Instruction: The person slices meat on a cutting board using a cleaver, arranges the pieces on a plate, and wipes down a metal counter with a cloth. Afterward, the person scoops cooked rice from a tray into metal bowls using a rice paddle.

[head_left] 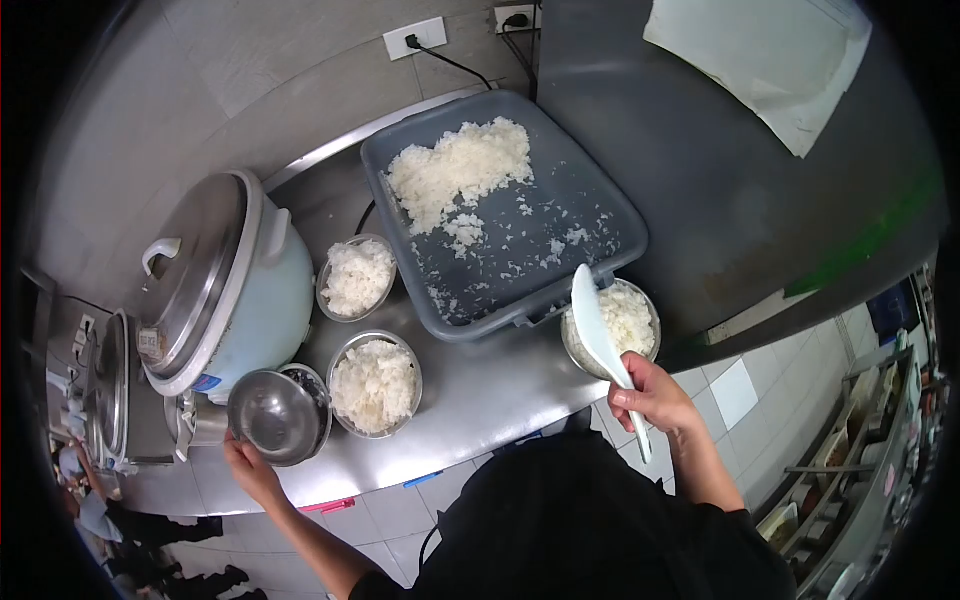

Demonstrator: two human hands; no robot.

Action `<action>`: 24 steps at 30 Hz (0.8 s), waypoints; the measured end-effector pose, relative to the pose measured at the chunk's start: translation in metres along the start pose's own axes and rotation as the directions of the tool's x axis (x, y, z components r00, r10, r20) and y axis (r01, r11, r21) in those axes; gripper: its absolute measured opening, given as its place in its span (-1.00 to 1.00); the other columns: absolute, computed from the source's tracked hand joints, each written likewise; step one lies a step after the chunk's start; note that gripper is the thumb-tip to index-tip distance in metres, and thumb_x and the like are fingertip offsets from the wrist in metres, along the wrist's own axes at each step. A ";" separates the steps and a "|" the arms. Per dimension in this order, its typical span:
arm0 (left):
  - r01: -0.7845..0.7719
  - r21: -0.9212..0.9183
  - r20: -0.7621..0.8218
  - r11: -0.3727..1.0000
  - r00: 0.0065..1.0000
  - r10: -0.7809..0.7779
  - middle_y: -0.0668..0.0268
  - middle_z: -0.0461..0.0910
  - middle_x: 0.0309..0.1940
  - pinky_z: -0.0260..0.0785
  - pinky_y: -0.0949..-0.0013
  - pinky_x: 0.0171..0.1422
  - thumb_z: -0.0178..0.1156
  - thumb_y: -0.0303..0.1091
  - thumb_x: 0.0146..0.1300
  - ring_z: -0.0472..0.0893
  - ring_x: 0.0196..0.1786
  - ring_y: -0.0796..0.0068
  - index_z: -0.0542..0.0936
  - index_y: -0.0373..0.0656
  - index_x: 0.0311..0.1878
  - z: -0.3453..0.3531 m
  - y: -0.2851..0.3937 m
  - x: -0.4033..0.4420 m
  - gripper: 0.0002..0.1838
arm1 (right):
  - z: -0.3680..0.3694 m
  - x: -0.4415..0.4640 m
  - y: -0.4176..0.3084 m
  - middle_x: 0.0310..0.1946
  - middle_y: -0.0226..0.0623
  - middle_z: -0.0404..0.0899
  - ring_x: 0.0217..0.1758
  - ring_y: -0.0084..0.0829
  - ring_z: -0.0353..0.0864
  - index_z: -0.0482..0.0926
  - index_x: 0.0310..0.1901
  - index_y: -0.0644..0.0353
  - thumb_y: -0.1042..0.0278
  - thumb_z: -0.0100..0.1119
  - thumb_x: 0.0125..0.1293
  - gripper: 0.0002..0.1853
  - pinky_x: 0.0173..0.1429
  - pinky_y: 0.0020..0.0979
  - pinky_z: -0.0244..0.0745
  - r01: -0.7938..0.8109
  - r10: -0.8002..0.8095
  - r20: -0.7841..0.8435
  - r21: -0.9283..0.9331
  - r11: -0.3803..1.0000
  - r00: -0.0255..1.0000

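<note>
A tiled wall rose behind a steel counter. On the counter stood a lidded rice cooker and a grey tub, with rice heaped toward its far left. Three bowls of rice sat nearby, two left of the tub, one at its near right corner. The left hand gripped a metal bowl; well apart, the right hand clasped a white paddle over the rightmost rice bowl.

L hand out fwd, R hand curled.
</note>
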State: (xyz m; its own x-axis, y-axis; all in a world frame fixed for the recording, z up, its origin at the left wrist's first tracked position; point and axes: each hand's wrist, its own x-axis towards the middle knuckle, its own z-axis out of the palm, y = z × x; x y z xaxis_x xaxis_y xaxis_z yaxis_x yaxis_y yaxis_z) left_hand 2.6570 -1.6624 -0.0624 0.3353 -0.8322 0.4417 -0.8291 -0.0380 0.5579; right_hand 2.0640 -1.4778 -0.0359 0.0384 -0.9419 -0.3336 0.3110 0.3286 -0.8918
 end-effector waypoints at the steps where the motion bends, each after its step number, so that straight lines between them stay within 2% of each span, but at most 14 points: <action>1: 0.002 0.007 0.019 1.000 1.000 -0.002 0.04 0.60 0.03 0.42 0.20 0.04 0.02 -0.36 0.43 0.61 -0.04 0.18 0.48 -0.32 -0.28 -0.013 0.022 -0.002 -0.79 | -0.001 0.004 -0.006 -0.45 -0.31 0.55 -0.53 -0.49 0.55 0.38 0.10 0.26 0.26 0.35 0.32 -0.54 -0.45 -0.45 0.46 -0.004 0.004 0.008 0.000 1.000 1.000; 2: 0.001 0.009 0.014 1.000 1.000 -0.001 0.04 0.60 0.03 0.42 0.20 0.04 0.02 -0.36 0.43 0.61 -0.04 0.18 0.48 -0.32 -0.28 -0.021 0.031 -0.003 -0.79 | -0.001 0.008 -0.016 -0.45 -0.30 0.56 -0.54 -0.47 0.56 0.38 0.11 0.27 0.26 0.35 0.32 -0.54 -0.44 -0.44 0.48 -0.006 0.006 -0.005 0.005 1.000 1.000; 4: -0.464 0.205 -0.216 0.862 0.838 0.502 0.02 0.56 0.20 0.43 0.21 0.10 0.02 -0.39 0.43 0.61 0.09 0.10 0.43 -0.30 -0.32 -0.029 0.044 -0.004 -0.79 | 0.002 0.011 -0.032 -0.46 -0.26 0.60 -0.54 -0.42 0.60 0.38 0.13 0.28 0.26 0.25 0.39 -0.59 -0.41 -0.41 0.52 0.012 -0.012 -0.068 -0.010 1.000 0.998; 7: -0.526 0.220 -0.301 0.822 0.764 0.570 0.01 0.52 0.27 0.44 0.20 0.12 0.05 -0.35 0.45 0.59 0.15 0.04 0.36 -0.28 -0.39 -0.035 0.073 0.003 -0.72 | -0.004 0.021 -0.047 -0.44 -0.25 0.61 -0.53 -0.43 0.61 0.38 0.13 0.28 0.29 0.12 0.47 -0.67 -0.39 -0.42 0.53 0.069 -0.068 -0.085 0.007 0.998 0.994; 9: -0.536 0.118 -0.361 0.836 0.761 0.539 0.01 0.53 0.24 0.44 0.23 0.15 0.09 -0.32 0.46 0.58 0.17 0.13 0.50 -0.34 -0.27 -0.017 0.112 0.012 -0.75 | -0.005 0.031 -0.068 -0.46 -0.28 0.59 -0.54 -0.46 0.59 0.39 0.11 0.28 0.33 0.00 0.51 -0.73 -0.39 -0.43 0.53 0.062 -0.068 -0.116 -0.054 0.997 0.991; 11: -0.251 -0.375 -0.441 0.893 0.895 0.066 0.04 0.56 0.18 0.43 0.25 0.18 0.12 -0.28 0.46 0.57 0.18 0.24 0.59 -0.37 -0.01 0.023 0.155 0.033 -0.71 | -0.010 0.049 -0.087 -0.47 -0.31 0.58 -0.56 -0.49 0.56 0.39 0.11 0.30 0.35 -0.06 0.50 -0.74 -0.40 -0.42 0.51 0.126 -0.156 -0.106 -0.249 0.960 0.982; 12: -0.074 -0.475 -0.324 0.877 0.941 -0.095 0.08 0.58 0.09 0.43 0.28 0.18 0.14 -0.27 0.46 0.57 0.13 0.33 0.55 -0.37 0.19 0.051 0.172 0.049 -0.60 | -0.010 0.065 -0.098 -0.48 -0.33 0.56 -0.59 -0.52 0.53 0.39 0.09 0.28 0.35 -0.07 0.50 -0.75 -0.40 -0.44 0.49 0.191 -0.241 -0.092 -0.372 0.908 0.966; 13: -0.200 -0.440 -0.370 0.875 0.929 0.026 0.13 0.58 0.00 0.43 0.29 0.11 0.13 -0.27 0.45 0.58 0.01 0.32 0.56 -0.34 0.19 0.095 0.182 0.071 -0.62 | -0.007 0.085 -0.110 -0.50 -0.35 0.54 -0.61 -0.55 0.51 0.39 0.07 0.27 0.34 -0.08 0.50 -0.76 -0.40 -0.47 0.47 0.253 -0.325 -0.068 -0.486 0.837 0.943; 14: -0.358 -0.268 -0.338 0.895 0.904 0.260 0.23 0.57 -0.12 0.42 0.32 0.04 0.13 -0.29 0.44 0.56 -0.10 0.37 0.59 -0.25 0.05 0.133 0.197 0.094 -0.74 | -0.003 0.104 -0.129 -0.44 -0.27 0.59 -0.53 -0.45 0.58 0.40 0.06 0.26 0.29 -0.09 0.51 -0.75 -0.34 -0.38 0.51 0.155 -0.267 -0.095 -0.614 0.774 0.959; 15: -0.056 -0.877 -0.098 0.476 0.993 -0.063 0.36 0.52 -0.29 0.39 0.38 -0.17 0.14 -0.31 0.43 0.50 -0.27 0.50 0.56 -0.11 -0.18 0.168 0.260 0.102 -0.90 | 0.001 0.125 -0.149 -0.38 -0.19 0.63 -0.45 -0.35 0.65 0.40 0.04 0.26 0.25 -0.09 0.51 -0.74 -0.28 -0.29 0.54 0.055 -0.213 -0.129 -0.724 0.688 0.968; 18: 0.269 -0.949 0.257 0.164 0.962 -0.093 0.49 0.40 -0.49 0.14 0.50 -0.53 0.23 -0.22 0.35 0.37 -0.48 0.72 0.44 -0.02 -0.36 0.261 0.360 0.131 -0.79 | -0.019 0.214 -0.167 -0.08 0.07 0.65 -0.01 0.02 0.66 0.42 0.06 0.25 0.16 -0.11 0.51 -0.67 0.07 0.02 0.49 -0.045 -0.369 -0.152 -0.958 0.283 0.917; 20: 0.350 -0.935 0.349 0.060 0.937 -0.028 0.36 0.48 -0.40 0.45 0.36 -0.40 0.18 -0.25 0.38 0.50 -0.37 0.54 0.41 -0.08 -0.34 0.328 0.382 0.148 -0.78 | -0.033 0.257 -0.186 0.02 0.11 0.62 0.13 0.09 0.61 0.43 0.11 0.24 0.17 -0.12 0.50 -0.66 0.19 0.06 0.47 -0.167 -0.389 -0.221 -0.972 0.166 0.894; 21: 0.389 -0.914 0.385 0.120 0.921 -0.052 0.30 0.52 -0.33 0.56 0.26 -0.29 0.16 -0.25 0.40 0.54 -0.27 0.44 0.39 -0.12 -0.31 0.352 0.383 0.156 -0.78 | -0.042 0.276 -0.195 0.03 0.09 0.63 0.13 0.08 0.62 0.44 0.12 0.24 0.19 -0.12 0.50 -0.66 0.20 0.02 0.49 -0.225 -0.398 -0.258 -0.966 0.127 0.880; 24: 0.394 -0.901 0.389 0.181 0.919 -0.065 0.29 0.52 -0.28 0.57 0.25 -0.19 0.14 -0.23 0.42 0.55 -0.21 0.43 0.38 -0.13 -0.30 0.373 0.374 0.155 -0.77 | -0.062 0.336 -0.220 0.09 0.10 0.61 0.18 0.02 0.61 0.49 0.13 0.21 0.24 -0.12 0.47 -0.66 0.19 -0.02 0.52 -0.285 -0.410 -0.267 -0.958 0.018 0.872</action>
State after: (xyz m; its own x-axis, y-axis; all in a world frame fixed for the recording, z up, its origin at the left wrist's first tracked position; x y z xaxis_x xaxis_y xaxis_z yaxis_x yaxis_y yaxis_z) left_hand 2.2324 -2.0118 -0.0475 0.1879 -0.9775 0.0962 0.3849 0.1634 0.9084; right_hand 1.9493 -1.8619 0.0292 -0.3476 -0.9376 -0.0064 -0.9154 0.3408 -0.2140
